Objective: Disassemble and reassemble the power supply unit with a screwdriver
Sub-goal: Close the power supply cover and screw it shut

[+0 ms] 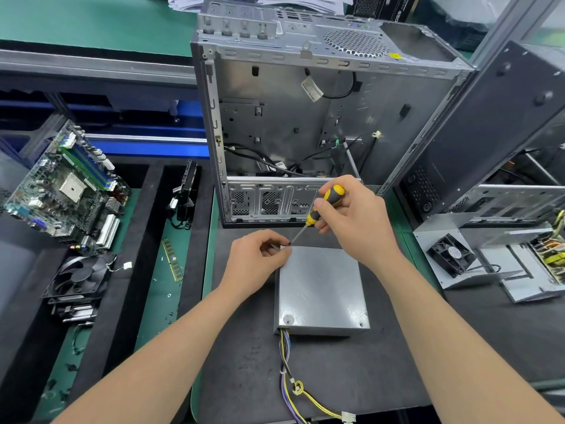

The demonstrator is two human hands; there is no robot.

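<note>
The power supply unit, a grey metal box, lies flat on the dark mat with its cable bundle trailing toward me. My right hand grips a yellow and black screwdriver, whose tip points down at the box's far left corner. My left hand sits at that same corner, its fingertips pinched at the screwdriver tip; whether a screw is between them I cannot make out.
An open computer case stands just behind the box. A motherboard, a black fan and a RAM stick lie in trays at left. Another opened supply with a fan sits at right.
</note>
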